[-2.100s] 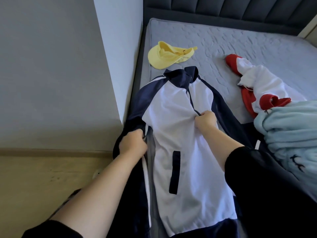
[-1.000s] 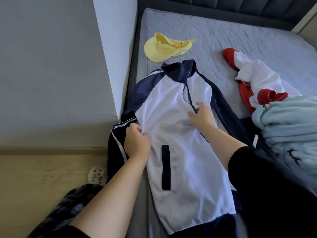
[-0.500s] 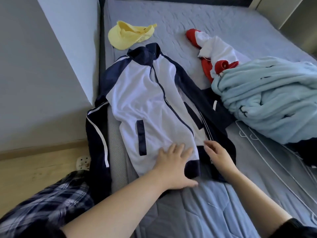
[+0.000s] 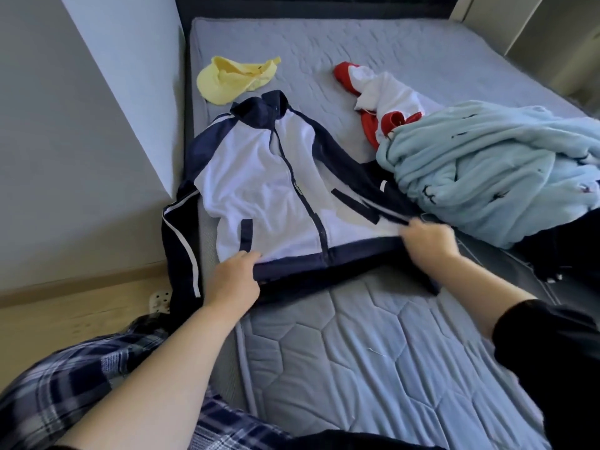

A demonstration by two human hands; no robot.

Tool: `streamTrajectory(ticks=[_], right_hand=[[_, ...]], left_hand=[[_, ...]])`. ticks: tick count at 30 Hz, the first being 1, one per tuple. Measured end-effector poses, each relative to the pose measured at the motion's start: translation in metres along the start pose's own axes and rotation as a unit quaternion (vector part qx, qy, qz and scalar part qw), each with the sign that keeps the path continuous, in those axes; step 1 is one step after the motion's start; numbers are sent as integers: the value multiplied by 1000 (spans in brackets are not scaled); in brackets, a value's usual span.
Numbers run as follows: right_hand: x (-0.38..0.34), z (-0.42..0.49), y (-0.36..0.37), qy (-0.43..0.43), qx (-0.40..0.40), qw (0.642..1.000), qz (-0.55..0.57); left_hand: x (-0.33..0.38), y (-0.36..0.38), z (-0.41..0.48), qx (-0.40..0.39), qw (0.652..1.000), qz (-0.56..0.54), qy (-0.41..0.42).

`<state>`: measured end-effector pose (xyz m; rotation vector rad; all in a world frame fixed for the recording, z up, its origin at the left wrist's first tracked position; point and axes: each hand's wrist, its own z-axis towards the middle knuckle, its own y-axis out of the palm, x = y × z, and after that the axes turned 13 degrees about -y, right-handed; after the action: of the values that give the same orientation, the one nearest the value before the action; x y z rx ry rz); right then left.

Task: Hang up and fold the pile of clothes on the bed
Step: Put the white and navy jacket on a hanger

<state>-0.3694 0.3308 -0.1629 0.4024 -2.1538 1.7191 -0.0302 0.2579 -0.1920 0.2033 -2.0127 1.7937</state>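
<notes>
The navy sleeve on our left droops off the bed toward the floor, so we judge it has to come up onto the mattress before any fold. It belongs to the track jacket, which lies front up and zipped, with its collar away from us, just below the yellow cap.

Our left hand has its grip closed on the left corner of the navy hem, thumb on top of the cloth. Our right hand pinches the right corner of the same hem, fingers curled round the fabric, just beside the light blue fleece.

To do this step well, we draw both corners evenly toward us and apart, so the white front goes flat and the hem runs straight. The right end looks bunched over the far sleeve, so we think that side wants the firmer tug. We also keep that sleeve from catching under the fleece. Once the body is smooth, each sleeve can cross the front.
</notes>
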Motion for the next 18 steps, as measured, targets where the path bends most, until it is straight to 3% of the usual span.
streamTrajectory(ticks=[2, 3, 5, 7, 9, 11, 13, 15, 16, 18], right_hand=[[30, 2, -10, 57, 80, 995, -35], [37, 2, -13, 89, 69, 993, -46], [31, 1, -13, 81, -24, 993, -77], [1, -6, 1, 0, -141, 988, -66], [-24, -21, 22, -57, -179, 981, -43], [-26, -33, 36, -54, -132, 990, -10], [-20, -45, 40, -5, -27, 998, 51], [-16, -55, 41, 31, 85, 992, 86], [-16, -59, 44, 24, 130, 985, 111], [-21, -65, 49, -24, 180, 975, 125]], left_hand=[[8, -3, -4, 27, 997, 14, 65], [13, -2, -6, 30, 995, 24, 93], [19, 2, -12, 7, 990, 68, 123], [14, 6, -18, -67, 977, 167, 115], [4, 7, -23, -155, 955, 239, 78], [3, 0, -27, -170, 959, 217, 61], [9, -14, -26, -22, 968, 195, 160], [12, -28, -21, 151, 931, 195, 269], [12, -33, -22, 166, 921, 201, 289], [4, -33, -25, 72, 928, 228, 286]])
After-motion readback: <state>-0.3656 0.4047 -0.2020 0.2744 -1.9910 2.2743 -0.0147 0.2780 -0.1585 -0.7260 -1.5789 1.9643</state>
